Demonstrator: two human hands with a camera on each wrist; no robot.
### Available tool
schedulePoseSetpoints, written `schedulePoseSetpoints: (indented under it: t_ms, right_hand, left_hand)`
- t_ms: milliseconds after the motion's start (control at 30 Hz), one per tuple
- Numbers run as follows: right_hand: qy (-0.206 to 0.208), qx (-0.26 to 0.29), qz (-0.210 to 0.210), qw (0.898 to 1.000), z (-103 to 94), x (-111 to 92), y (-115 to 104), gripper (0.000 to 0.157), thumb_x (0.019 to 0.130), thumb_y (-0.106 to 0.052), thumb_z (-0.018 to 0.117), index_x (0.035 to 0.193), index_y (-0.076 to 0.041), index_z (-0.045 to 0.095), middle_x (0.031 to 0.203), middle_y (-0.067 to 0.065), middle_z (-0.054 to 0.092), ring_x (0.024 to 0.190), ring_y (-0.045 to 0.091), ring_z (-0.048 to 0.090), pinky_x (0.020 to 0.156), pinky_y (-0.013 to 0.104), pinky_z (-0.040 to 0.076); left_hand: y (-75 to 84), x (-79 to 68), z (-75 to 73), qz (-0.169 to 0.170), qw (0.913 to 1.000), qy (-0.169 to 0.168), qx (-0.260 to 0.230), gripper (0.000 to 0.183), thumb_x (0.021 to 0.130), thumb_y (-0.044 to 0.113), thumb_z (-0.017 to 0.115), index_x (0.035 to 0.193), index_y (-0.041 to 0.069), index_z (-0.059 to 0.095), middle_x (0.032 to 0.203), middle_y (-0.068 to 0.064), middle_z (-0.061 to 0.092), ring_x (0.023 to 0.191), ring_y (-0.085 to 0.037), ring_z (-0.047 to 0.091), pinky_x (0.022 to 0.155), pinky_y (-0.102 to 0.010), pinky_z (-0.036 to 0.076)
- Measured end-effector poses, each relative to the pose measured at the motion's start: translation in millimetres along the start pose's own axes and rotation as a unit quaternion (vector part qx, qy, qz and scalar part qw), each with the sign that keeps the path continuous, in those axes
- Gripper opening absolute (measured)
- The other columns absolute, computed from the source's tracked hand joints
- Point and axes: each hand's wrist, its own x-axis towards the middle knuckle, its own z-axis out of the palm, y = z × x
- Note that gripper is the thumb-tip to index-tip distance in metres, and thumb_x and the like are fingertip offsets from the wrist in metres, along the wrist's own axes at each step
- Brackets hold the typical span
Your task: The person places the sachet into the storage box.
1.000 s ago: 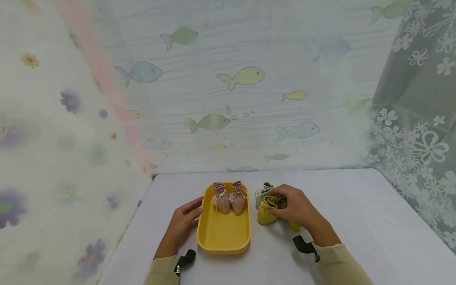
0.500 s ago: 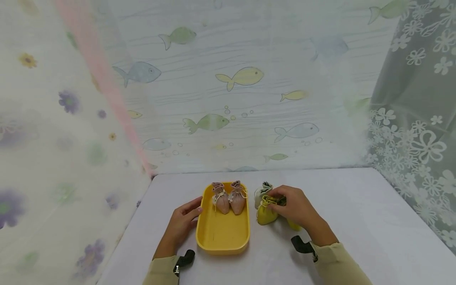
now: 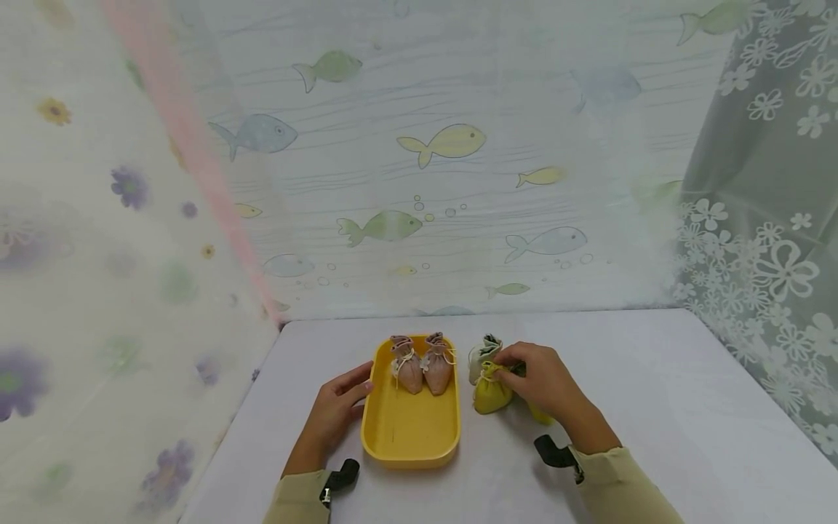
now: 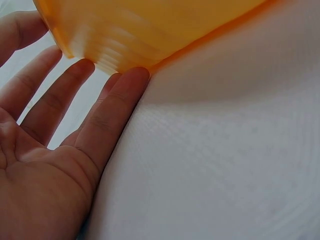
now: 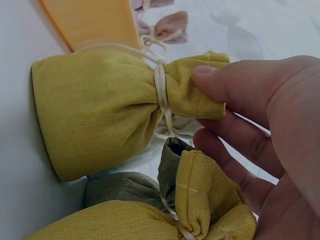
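My right hand pinches the gathered neck of a yellow drawstring pouch between thumb and fingers. The pouch stands on the table to the right of a yellow tray. Below that hand in the right wrist view are a second yellow pouch and a dark grey-green pouch. A pale pouch stands just behind the held one. On the tray's left side, my left hand touches the outer wall with extended fingertips. Two pinkish-brown pouches lie side by side at the tray's far end.
The white-covered table extends on both sides of the tray. Behind it hangs a curtain printed with fish, and flowered cloth hangs at the left. Black wrist cameras stick out from both sleeves.
My right fingers have drawn the yellow pouch's spread mouth together into a pinch at its neck. The left hand and the tray hold their places.
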Motion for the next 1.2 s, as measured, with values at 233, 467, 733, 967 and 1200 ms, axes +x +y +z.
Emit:
schedulePoseSetpoints:
  t_ms: [233, 467, 733, 967, 1200]
  right_hand:
    - [0.002, 0.007, -0.007, 1.000, -1.2, -0.7, -1.5, 0.016, 0.089, -0.020, 0.083, 0.103, -0.022, 0.077, 0.099, -0.012, 0.073, 0.094, 0.008, 0.069, 0.085, 0.037, 0.061]
    - [0.004, 0.012, -0.008, 1.000, -4.1, -1.9, -4.7, 0.014, 0.090, -0.019, 0.082, 0.103, -0.021, 0.077, 0.098, -0.012, 0.072, 0.092, 0.008, 0.068, 0.084, 0.039, 0.061]
    - [0.008, 0.025, -0.024, 0.999, -4.4, -0.7, -5.4, 0.016, 0.090, -0.018, 0.082, 0.105, -0.022, 0.077, 0.098, -0.014, 0.071, 0.090, 0.005, 0.067, 0.082, 0.039, 0.062]
    - [0.015, 0.035, -0.023, 0.999, -3.9, -0.4, -7.9, 0.016, 0.091, -0.018, 0.081, 0.105, -0.022, 0.076, 0.098, -0.014, 0.071, 0.089, 0.004, 0.066, 0.081, 0.039, 0.062]
    - [0.020, 0.035, -0.032, 0.999, -4.3, 0.9, -11.8, 0.015, 0.091, -0.017, 0.081, 0.104, -0.021, 0.075, 0.098, -0.013, 0.071, 0.089, 0.005, 0.067, 0.080, 0.041, 0.062]
  left_hand:
    - [0.3, -0.4, 0.9, 0.001, 1.0000, 0.004, 0.007, 0.052, 0.096, 0.025, 0.075, 0.146, 0.020, 0.061, 0.153, -0.004, 0.056, 0.131, -0.023, 0.063, 0.095, -0.035, 0.060]
    - [-0.3, 1.9, 1.0, -0.005, 1.0000, 0.002, -0.003, 0.050, 0.095, 0.024, 0.076, 0.144, 0.022, 0.063, 0.150, -0.001, 0.058, 0.130, -0.023, 0.063, 0.095, -0.037, 0.061]
    - [-0.9, 2.2, 0.0, -0.006, 1.0000, 0.005, -0.003, 0.050, 0.095, 0.024, 0.076, 0.143, 0.022, 0.064, 0.151, -0.002, 0.058, 0.130, -0.023, 0.063, 0.095, -0.037, 0.061]
    - [-0.8, 3.2, -0.9, -0.008, 0.9999, 0.003, -0.010, 0.049, 0.095, 0.024, 0.076, 0.142, 0.024, 0.065, 0.150, 0.000, 0.059, 0.129, -0.023, 0.064, 0.095, -0.038, 0.061]
    - [-0.6, 3.5, -0.8, -0.010, 0.9998, 0.002, -0.018, 0.049, 0.094, 0.024, 0.077, 0.142, 0.023, 0.065, 0.148, 0.000, 0.060, 0.128, -0.023, 0.064, 0.095, -0.039, 0.061]
